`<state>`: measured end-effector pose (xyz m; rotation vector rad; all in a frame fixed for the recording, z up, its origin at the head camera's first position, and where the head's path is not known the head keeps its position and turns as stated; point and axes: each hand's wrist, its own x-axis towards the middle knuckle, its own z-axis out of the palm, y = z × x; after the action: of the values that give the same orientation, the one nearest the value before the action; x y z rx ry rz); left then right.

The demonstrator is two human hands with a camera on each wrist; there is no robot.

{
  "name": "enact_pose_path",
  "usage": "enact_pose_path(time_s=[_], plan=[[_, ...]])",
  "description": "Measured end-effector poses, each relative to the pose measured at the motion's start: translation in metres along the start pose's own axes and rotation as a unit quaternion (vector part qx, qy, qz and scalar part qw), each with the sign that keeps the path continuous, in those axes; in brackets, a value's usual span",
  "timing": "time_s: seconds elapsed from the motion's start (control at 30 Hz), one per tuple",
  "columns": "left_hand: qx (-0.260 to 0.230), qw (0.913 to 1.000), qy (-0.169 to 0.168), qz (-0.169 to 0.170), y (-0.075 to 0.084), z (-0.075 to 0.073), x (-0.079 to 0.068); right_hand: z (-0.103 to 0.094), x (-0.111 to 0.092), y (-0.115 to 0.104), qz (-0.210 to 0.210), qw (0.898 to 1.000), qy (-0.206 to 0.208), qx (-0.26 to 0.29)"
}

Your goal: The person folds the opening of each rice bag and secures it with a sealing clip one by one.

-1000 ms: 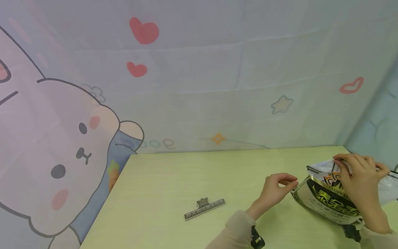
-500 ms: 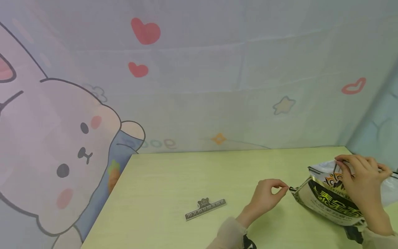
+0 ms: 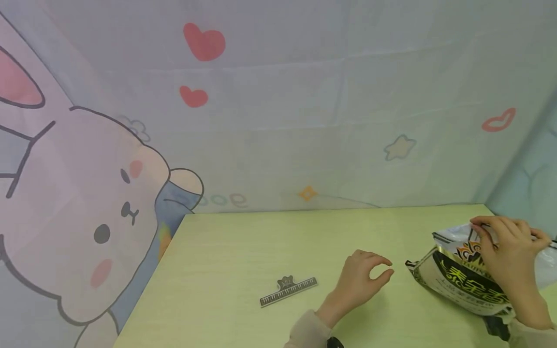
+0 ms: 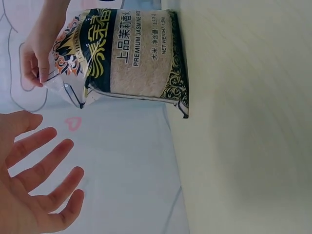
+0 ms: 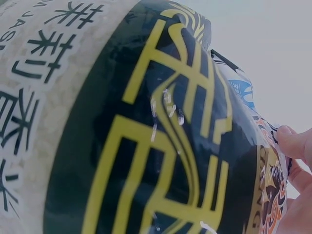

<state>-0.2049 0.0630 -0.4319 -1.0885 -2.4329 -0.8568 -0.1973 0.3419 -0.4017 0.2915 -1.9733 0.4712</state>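
Observation:
A bag of jasmine rice point(image 3: 465, 280), clear plastic with a black and gold label, stands at the right of the table in the head view. My right hand point(image 3: 511, 261) pinches its top edge between thumb and fingers. In the left wrist view the rice bag point(image 4: 141, 53) shows its printed front and one pointed bottom corner. My left hand point(image 3: 359, 278) hovers to the left of the bag, thumb and fingers apart with nothing between them. The right wrist view is mostly filled by the bag's label, with the right hand's fingers point(image 5: 292, 146) at its top.
A flat clip with a piano-key pattern point(image 3: 288, 291) lies left of the left hand on the pale green table point(image 3: 226, 251). Behind the table hangs a printed cloth point(image 3: 278, 106) with a rabbit and hearts. Something black point(image 3: 496, 327) shows below the bag near the right sleeve.
My left hand pinched the bag's lower left corner, drew it leftward, then let go and moved farther left. The right hand keeps its pinch on the top edge.

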Motion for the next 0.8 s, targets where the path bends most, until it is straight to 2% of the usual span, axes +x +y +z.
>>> enact_pose_path(time_s=[0.17, 0.3, 0.53, 0.8], plan=[[0.023, 0.9989, 0.028, 0.030, -0.002, -0.008, -0.008, 0.000, 0.000, 0.000, 0.001, 1.000, 0.001, 0.002], [0.038, 0.9986, 0.026, 0.025, -0.003, -0.012, -0.014, 0.001, -0.001, 0.000, 0.001, 1.000, 0.002, 0.004], [0.111, 0.9935, 0.017, 0.021, -0.006, -0.018, -0.025, 0.001, 0.000, 0.000, 0.003, 1.000, 0.000, 0.002], [0.109, 0.9925, 0.028, 0.048, -0.013, -0.026, -0.033, 0.001, -0.001, 0.000, 0.004, 1.000, 0.002, 0.001]])
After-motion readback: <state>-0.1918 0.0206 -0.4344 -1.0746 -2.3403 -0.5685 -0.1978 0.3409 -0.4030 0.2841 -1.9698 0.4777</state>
